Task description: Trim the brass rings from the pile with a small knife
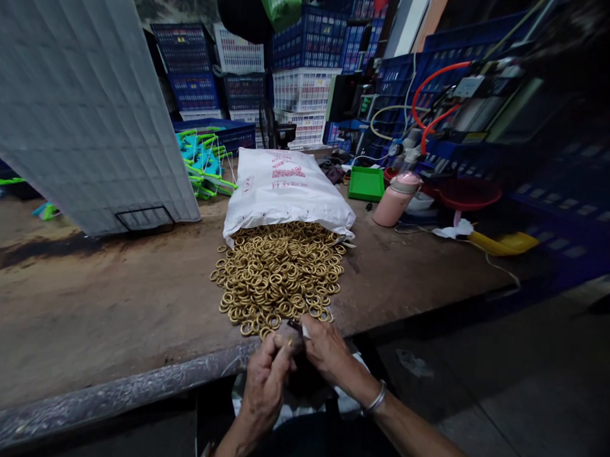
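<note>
While your left hand point(265, 380) curls at the near edge of the bench point(107, 308), its thumb and forefinger lie close together, but you cannot tell whether that grip pinches anything. Your right hand point(325, 349), just beside it, is closed on a small dark tool point(294, 326), mostly hidden by the fingers; a silver bracelet point(376, 397) circles that wrist. Right beyond both hands, the brass-coloured rings point(278, 274) lie heaped on the bench, reaching back to the mouth of a white printed sack point(291, 188) lying flat. To your right of the sack sit a green tray point(366, 184), a pink bottle point(397, 202) and a red bowl point(469, 194); to your left, green-and-blue plastic pieces point(203, 161) and a tall white ribbed panel point(89, 101). Farther back, white crates point(307, 88) and blue crates point(190, 91) stand stacked.
</note>
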Demonstrator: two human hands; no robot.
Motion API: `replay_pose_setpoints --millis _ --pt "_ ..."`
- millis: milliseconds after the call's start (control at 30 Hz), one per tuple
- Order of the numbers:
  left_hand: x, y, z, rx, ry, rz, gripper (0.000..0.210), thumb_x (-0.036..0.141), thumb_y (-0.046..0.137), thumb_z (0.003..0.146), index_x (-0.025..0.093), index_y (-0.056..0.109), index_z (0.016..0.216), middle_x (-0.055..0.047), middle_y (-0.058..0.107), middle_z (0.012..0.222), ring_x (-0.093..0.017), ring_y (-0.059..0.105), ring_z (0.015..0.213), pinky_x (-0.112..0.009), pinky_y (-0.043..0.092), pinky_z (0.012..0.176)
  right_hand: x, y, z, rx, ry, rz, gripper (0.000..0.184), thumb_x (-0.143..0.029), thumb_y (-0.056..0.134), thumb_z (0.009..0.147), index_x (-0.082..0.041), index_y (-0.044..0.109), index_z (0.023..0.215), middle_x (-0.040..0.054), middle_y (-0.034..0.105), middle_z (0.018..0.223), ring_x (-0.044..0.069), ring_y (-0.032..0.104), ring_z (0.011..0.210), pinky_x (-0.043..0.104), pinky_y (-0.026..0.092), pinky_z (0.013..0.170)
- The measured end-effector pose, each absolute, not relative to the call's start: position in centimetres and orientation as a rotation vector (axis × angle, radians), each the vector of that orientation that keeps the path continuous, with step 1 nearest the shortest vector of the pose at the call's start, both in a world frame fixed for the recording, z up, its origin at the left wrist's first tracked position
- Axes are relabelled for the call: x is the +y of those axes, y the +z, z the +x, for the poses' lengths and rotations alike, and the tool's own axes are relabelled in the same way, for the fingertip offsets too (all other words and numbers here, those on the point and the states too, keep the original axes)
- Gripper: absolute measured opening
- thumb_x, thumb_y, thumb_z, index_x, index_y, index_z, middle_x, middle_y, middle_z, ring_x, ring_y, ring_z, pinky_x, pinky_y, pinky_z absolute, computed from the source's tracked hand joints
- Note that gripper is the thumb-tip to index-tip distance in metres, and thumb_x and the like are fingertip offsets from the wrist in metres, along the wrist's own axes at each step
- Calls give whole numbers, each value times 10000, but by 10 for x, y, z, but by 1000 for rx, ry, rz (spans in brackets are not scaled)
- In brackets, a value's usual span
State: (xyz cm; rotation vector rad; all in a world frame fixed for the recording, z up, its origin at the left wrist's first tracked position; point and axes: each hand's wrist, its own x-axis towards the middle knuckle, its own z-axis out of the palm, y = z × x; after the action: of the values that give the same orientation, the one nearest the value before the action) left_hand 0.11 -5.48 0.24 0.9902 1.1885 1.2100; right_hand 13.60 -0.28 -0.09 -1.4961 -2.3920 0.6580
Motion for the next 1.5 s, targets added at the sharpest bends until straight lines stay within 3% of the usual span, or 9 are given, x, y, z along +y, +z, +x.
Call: replay_pose_setpoints --millis 133,300,500,633,967,1100,1233,1433,1500 --pt "-62 15 0 1091 1097 632 327 491 570 710 181 469 681 48 472 519 -39 300 383 -173 184 380 0 -16 150 -2256 585 -1541 187 -82 359 694 -189 466 804 13 550 658 139 491 600 225 274 552" --pt "-58 9 -5 975 1061 493 347 481 497 769 141 536 712 40 451 485 -35 307 388 -161 187 379 3 -26 156 -2099 580 -1645 156 -127 378 754 -204 485 836 8 588 692 142 542 619 223 297 563" --pt "-57 6 -7 902 1144 407 200 350 591 727 180 505 786 12 557 661 -48 407 439 -158 239 375 -1 -16 139 -2180 444 -1798 169 -197 456 783 -202 475 951 36 637 813 165 584 699 240 277 565" --pt "-54 4 -11 811 1115 339 239 277 611 711 189 511 909 10 560 683 -60 456 481 -153 276 386 2 -11 128 -2260 354 -1866 152 -177 442 786 -186 484 932 60 632 773 178 577 702 258 254 570" --pt "-41 -7 -17 820 1145 242 179 252 664 679 145 527 724 -27 594 754 -111 567 641 -151 347 404 13 -8 129 -2156 426 -1795 128 -128 444 744 -195 500 837 27 604 753 146 531 668 247 238 557" --pt "-35 -1 -15 798 1150 314 203 274 671 674 145 517 706 -1 568 699 -88 537 601 -141 343 397 16 -8 132 -2111 413 -1652 149 -93 427 726 -189 490 821 30 577 811 141 515 722 226 286 596" --pt "-28 1 -9 895 1181 426 273 352 667 668 156 477 675 42 501 602 -53 450 481 -130 293 362 21 -7 132 -2053 499 -1599 165 -82 423 717 -187 491 824 6 560 727 125 504 646 213 312 587" --pt "-19 1 -1 1186 1225 684 361 476 603 679 180 507 863 84 444 490 -48 355 356 -150 252 334 19 -4 129 -2047 604 -1306 116 -146 466 749 -191 533 832 18 584 778 133 519 717 227 360 656" --pt "-18 4 -1 1203 1218 754 362 475 611 665 169 526 839 85 436 472 -46 338 350 -161 249 346 15 -1 127 -2066 643 -1216 106 -159 477 758 -190 544 834 20 589 798 134 518 738 231 364 675"
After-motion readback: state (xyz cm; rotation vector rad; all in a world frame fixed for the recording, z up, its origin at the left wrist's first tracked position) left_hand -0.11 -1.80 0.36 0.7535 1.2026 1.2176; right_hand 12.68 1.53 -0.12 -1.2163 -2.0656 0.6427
